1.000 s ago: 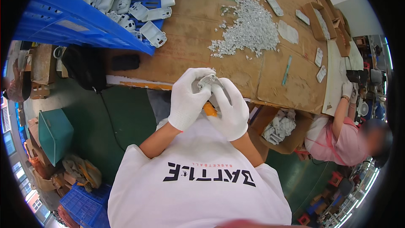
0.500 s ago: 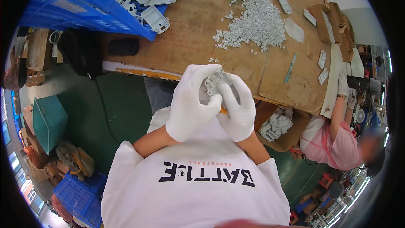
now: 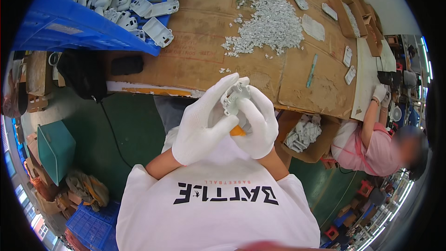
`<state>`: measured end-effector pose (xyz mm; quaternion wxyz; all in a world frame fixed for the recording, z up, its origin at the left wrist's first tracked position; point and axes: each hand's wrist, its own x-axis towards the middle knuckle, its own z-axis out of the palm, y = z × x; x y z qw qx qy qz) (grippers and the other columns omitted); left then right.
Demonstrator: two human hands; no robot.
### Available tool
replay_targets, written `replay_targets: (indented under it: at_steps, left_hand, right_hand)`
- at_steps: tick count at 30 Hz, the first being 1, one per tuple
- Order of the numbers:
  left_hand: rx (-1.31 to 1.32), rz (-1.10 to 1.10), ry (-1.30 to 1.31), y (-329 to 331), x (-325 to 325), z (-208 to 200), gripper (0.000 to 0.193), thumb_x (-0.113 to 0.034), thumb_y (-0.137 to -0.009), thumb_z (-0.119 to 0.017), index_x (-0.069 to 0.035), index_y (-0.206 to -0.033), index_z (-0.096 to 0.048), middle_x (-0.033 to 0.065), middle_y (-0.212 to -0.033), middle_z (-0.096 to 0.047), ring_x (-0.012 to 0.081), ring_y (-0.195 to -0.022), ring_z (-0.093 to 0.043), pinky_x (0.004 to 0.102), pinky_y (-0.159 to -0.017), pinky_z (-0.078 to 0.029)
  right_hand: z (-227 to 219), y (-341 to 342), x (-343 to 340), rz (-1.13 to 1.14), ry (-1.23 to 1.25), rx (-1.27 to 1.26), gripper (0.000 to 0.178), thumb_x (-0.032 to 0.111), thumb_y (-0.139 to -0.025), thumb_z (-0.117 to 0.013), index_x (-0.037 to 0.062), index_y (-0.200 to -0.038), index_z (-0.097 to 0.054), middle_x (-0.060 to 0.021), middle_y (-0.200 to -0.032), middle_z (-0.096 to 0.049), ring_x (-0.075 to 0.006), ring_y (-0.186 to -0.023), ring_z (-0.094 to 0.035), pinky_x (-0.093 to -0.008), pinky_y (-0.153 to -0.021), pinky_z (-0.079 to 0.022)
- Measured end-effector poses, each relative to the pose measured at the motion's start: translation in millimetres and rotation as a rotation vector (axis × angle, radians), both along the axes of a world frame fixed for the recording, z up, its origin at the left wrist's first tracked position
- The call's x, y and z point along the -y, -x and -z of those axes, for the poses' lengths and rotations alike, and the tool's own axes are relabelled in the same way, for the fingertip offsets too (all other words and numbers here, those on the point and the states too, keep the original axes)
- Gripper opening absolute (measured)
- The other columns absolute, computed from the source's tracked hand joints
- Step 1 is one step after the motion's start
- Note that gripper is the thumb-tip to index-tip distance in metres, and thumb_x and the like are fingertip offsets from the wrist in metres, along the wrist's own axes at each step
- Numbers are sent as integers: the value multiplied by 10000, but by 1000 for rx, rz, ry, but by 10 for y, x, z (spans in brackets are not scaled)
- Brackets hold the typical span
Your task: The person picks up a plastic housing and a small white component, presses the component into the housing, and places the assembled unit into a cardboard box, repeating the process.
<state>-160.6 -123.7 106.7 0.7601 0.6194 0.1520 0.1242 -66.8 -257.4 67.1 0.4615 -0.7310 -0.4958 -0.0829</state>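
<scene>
In front of my chest, by the table edge, both gloved hands cup a small whitish plastic housing [image 3: 236, 96] with moulded openings. My left hand [image 3: 200, 128] wraps its left side, thumb low across the front. My right hand [image 3: 261, 128] closes round the other side, with fingers pressed into the part. An orange piece [image 3: 238, 131] shows beneath the right fingers; its kind is hidden. The inner faces of the housing are partly covered by the gloves.
A heap of small pale pieces [image 3: 272, 23] lies on the cardboard-covered table [image 3: 195, 72]. A blue crate [image 3: 88, 30] of white housings stands left; a teal pen [image 3: 311, 70] lies right. Below the table edge sits a carton of white parts [image 3: 304, 135]. A co-worker [image 3: 367, 146] works at right.
The housing has turned in my hands and stands more upright. My left hand has shifted slightly left and its fingers have straightened. More of the orange piece shows. The whole view has shifted slightly.
</scene>
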Motion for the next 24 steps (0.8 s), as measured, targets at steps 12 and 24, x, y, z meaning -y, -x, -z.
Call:
replay_targets:
  at_steps: [12,24]
  left_hand:
    - [-18,-31,-70,48,-27,51,668,49,-887,-601,-14,-1507,-359,150,-1441,-539,191,-1261,-562,329,-1051,-460]
    - [-81,-4,-333,17,25,9,699,81,-851,-566,-9,-1506,-337,180,-1428,-540,318,-1179,-637,335,-979,-511]
  right_hand:
    - [-134,-27,-40,-42,179,70,505,129,-654,-842,87,-1140,-709,-237,-1288,-563,-320,-1015,-667,-342,-763,-583]
    - [-59,-74,25,-77,247,39,452,107,-694,-820,66,-1129,-703,-234,-1320,-536,-334,-1046,-647,-349,-816,-571]
